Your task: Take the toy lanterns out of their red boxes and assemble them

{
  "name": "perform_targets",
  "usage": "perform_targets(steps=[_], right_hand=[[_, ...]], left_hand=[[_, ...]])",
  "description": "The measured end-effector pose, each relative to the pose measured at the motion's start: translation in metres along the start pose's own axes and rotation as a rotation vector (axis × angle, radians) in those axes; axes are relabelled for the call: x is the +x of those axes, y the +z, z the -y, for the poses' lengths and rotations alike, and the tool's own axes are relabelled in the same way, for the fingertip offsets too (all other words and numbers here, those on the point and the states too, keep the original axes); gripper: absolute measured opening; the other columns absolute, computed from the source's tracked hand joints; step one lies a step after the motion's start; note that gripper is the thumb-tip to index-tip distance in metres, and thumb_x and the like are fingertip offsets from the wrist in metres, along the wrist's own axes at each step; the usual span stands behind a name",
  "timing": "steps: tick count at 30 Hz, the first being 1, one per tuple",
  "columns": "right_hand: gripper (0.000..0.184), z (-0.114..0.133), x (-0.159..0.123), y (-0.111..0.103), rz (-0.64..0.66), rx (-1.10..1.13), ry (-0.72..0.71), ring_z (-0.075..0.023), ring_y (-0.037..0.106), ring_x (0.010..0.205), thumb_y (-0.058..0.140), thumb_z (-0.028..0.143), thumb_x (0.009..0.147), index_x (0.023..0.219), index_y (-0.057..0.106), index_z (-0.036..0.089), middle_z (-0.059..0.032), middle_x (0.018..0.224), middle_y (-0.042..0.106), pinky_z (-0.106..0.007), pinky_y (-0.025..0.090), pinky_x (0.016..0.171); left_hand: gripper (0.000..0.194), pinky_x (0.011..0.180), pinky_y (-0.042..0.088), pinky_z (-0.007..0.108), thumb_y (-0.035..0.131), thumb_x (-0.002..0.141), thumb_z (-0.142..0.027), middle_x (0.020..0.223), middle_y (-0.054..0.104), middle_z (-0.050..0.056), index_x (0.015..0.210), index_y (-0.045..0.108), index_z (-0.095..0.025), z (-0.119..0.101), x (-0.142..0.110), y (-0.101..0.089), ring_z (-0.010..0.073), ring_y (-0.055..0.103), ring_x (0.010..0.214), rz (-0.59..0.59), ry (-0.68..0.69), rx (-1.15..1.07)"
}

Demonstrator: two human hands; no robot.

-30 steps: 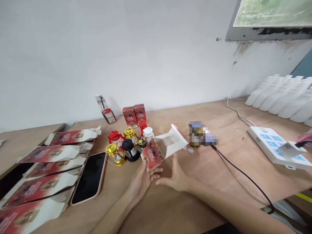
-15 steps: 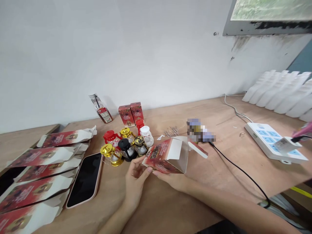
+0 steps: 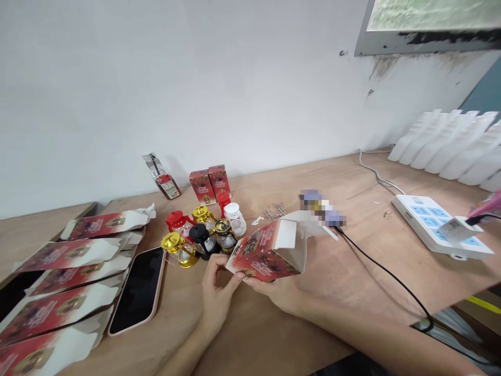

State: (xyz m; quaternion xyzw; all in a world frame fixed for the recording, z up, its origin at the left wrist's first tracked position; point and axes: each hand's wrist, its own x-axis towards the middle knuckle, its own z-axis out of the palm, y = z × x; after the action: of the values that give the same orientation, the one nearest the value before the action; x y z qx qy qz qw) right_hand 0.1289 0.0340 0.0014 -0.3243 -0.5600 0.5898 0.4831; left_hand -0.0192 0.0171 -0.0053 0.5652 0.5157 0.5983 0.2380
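Note:
A red printed cardboard box (image 3: 270,253) is held between my two hands, tilted, with its white-lined end open toward the right and its flaps sticking out. My left hand (image 3: 219,282) grips the closed-looking left end, thumb on the lower edge. My right hand (image 3: 279,293) holds the underside, thumb pressed near the left thumb; its other fingers are hidden by the box. Just behind and left of the box stand several small lanterns, among them a black lantern (image 3: 203,242), a gold lantern (image 3: 180,249) and a white lantern (image 3: 235,218).
Flat red cartons (image 3: 70,261) lie in a row at left beside a phone (image 3: 138,290). Two small red boxes (image 3: 210,185) and a bottle (image 3: 167,185) stand near the wall. Small metal pieces (image 3: 274,210) lie behind the box. At right are a power strip (image 3: 434,222) and black cable (image 3: 383,269).
The box has turned slightly in my hands, so more of its lower printed side shows. The long end flap has swung, showing its white inner face. Both hands keep their hold.

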Motion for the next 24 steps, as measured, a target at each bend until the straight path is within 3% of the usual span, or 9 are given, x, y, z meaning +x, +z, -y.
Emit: perform_targets(steps=[3,5,7,12,17,24], right_hand=[[0.03,0.003,0.0,-0.001,0.035,-0.028,-0.024,-0.023,0.062,0.107,0.07,0.026,0.068,0.098,0.069,0.028,-0.0012,0.11,0.069,-0.041,0.045,0.101],[0.028,0.002,0.0,-0.003,0.077,-0.038,-0.027,-0.022,0.063,0.106,0.069,0.026,0.069,0.097,0.068,0.029,0.0,0.109,0.069,-0.04,0.046,0.101],[0.027,-0.001,0.001,-0.004,0.055,0.0,-0.027,-0.0218,0.065,0.101,0.07,0.027,0.067,0.094,0.067,0.028,-0.0008,0.104,0.071,-0.039,0.049,0.096],[0.039,-0.009,0.007,-0.006,-0.169,0.178,-0.088,-0.0217,0.068,0.086,0.077,0.03,0.058,0.091,0.059,0.021,-0.0032,0.092,0.072,-0.037,0.056,0.081],[0.049,-0.008,0.011,-0.01,-0.238,0.206,-0.087,-0.0218,0.067,0.084,0.081,0.029,0.052,0.093,0.057,0.021,-0.0038,0.091,0.071,-0.037,0.055,0.08],[0.042,0.002,0.012,-0.014,-0.212,0.161,-0.1,-0.0243,0.067,0.085,0.079,0.029,0.054,0.091,0.06,0.022,-0.0051,0.09,0.072,-0.041,0.054,0.082]], left_hand=[[0.03,0.067,0.042,0.025,0.068,0.07,-0.04,0.073,0.05,0.0,0.057,0.052,-0.018,-0.003,0.0,-0.002,0.015,0.05,0.072,-0.055,0.065,0.085],[0.029,0.068,0.043,0.026,0.068,0.071,-0.039,0.076,0.053,0.002,0.056,0.054,-0.018,-0.005,-0.001,-0.003,0.016,0.051,0.074,-0.017,0.088,0.083],[0.025,0.069,0.044,0.026,0.066,0.073,-0.038,0.076,0.058,0.003,0.061,0.059,-0.017,-0.007,-0.002,-0.005,0.0167,0.053,0.075,0.074,0.074,0.006],[0.03,0.076,0.047,0.03,0.066,0.072,-0.044,0.085,0.066,0.007,0.082,0.07,-0.015,-0.006,-0.002,-0.005,0.0214,0.059,0.084,0.229,-0.096,-0.23],[0.031,0.091,0.043,0.038,0.065,0.073,-0.043,0.099,0.067,0.011,0.087,0.072,-0.016,-0.006,-0.002,-0.009,0.0275,0.056,0.103,0.384,-0.111,-0.188],[0.037,0.098,0.039,0.04,0.06,0.077,-0.045,0.105,0.065,0.012,0.101,0.07,-0.019,-0.007,-0.008,-0.009,0.0281,0.054,0.108,0.398,-0.103,-0.108]])
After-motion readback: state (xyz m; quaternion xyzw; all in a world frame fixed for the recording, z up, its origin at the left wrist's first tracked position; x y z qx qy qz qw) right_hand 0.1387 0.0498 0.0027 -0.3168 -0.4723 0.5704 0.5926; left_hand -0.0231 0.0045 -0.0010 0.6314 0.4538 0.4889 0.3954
